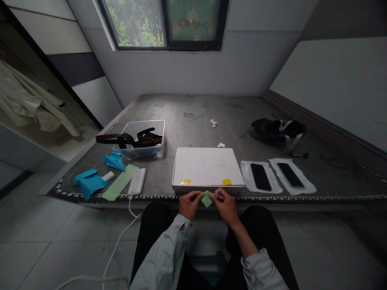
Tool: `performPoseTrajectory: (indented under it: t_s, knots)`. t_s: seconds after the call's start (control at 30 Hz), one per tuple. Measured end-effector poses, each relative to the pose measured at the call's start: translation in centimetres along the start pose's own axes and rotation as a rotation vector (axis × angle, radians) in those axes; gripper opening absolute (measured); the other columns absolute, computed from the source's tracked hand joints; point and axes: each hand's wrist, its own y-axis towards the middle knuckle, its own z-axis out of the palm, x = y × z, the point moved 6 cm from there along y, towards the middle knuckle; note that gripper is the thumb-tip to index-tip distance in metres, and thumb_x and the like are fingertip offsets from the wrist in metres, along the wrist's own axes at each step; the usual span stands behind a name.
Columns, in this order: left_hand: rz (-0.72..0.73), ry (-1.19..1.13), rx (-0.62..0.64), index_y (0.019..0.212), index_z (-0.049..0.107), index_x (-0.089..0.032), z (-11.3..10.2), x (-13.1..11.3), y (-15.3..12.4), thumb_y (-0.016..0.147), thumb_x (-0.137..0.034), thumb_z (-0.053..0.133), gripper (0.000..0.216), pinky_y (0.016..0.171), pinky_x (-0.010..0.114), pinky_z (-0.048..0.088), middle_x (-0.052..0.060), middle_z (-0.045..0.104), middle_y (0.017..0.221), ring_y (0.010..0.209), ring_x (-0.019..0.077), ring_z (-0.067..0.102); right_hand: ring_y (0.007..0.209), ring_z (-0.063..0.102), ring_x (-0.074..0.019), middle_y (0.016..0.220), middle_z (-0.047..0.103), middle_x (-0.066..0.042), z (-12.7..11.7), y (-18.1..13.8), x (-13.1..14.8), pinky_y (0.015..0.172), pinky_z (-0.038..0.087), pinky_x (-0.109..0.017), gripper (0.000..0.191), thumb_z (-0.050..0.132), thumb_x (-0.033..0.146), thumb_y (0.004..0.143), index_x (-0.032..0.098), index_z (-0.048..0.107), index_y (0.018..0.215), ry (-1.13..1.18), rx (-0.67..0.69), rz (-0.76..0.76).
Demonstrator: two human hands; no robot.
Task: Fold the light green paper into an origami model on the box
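Observation:
A small folded piece of green paper [207, 199] is pinched between both my hands, just in front of the bed's near edge. My left hand [189, 204] grips its left side with fingers closed. My right hand [225, 204] grips its right side the same way. Directly behind the paper lies a flat white box [207, 166] with two yellow tabs on its front edge.
Left of the box lie a white power bank [137, 181] with a cable, a green paper strip [120, 182], blue folded papers [90, 181] and a clear tub [142, 139] holding belts. Two phones [261, 177] [290, 174] rest on white sheets at right; a dark bundle [279, 131] sits behind.

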Motion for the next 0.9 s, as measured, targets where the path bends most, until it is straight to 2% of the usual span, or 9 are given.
performPoseTrajectory:
  t_s: [0.27, 0.57, 0.8, 0.9]
  knots:
    - [-0.048, -0.126, -0.09, 0.077, 0.078, -0.017, -0.5, 0.0, 0.0, 0.074, -0.033, 0.072, 0.018, 0.07, 0.028, 0.058, 0.005, 0.078, 0.077, 0.073, 0.0209, 0.072, 0.065, 0.065, -0.0166, 0.056, 0.052, 0.005, 0.0, 0.0, -0.3, 0.062, 0.049, -0.022, 0.039, 0.067, 0.046, 0.077, 0.023, 0.041, 0.058, 0.069, -0.057, -0.004]
    - [-0.112, -0.352, -0.208, 0.074, 0.075, -0.015, -1.4, 1.3, 0.2, 0.068, -0.035, 0.076, 0.021, 0.066, 0.024, 0.057, 0.003, 0.076, 0.071, 0.068, 0.017, 0.07, 0.075, 0.07, -0.0205, 0.059, 0.061, 0.002, -0.6, 0.4, -0.8, 0.07, 0.051, -0.026, 0.044, 0.072, 0.047, 0.072, 0.024, 0.037, 0.057, 0.252, -0.164, 0.055]
    - [-0.205, -0.471, -0.27, 0.078, 0.064, -0.016, -1.5, 2.4, 0.6, 0.066, -0.048, 0.074, 0.035, 0.053, 0.024, 0.058, 0.002, 0.073, 0.065, 0.057, 0.0174, 0.071, 0.058, 0.056, -0.0111, 0.055, 0.052, 0.007, -1.6, 0.7, -1.8, 0.062, 0.046, -0.022, 0.049, 0.075, 0.044, 0.07, 0.023, 0.033, 0.057, 0.331, -0.273, 0.053]
    - [-0.221, -0.522, -0.259, 0.078, 0.058, -0.018, -1.2, 2.3, 0.6, 0.066, -0.05, 0.074, 0.038, 0.054, 0.026, 0.059, 0.001, 0.072, 0.064, 0.057, 0.018, 0.072, 0.057, 0.054, -0.0099, 0.055, 0.049, 0.007, -1.7, 0.8, -2.1, 0.062, 0.046, -0.022, 0.049, 0.074, 0.043, 0.071, 0.023, 0.031, 0.058, 0.358, -0.302, 0.05]
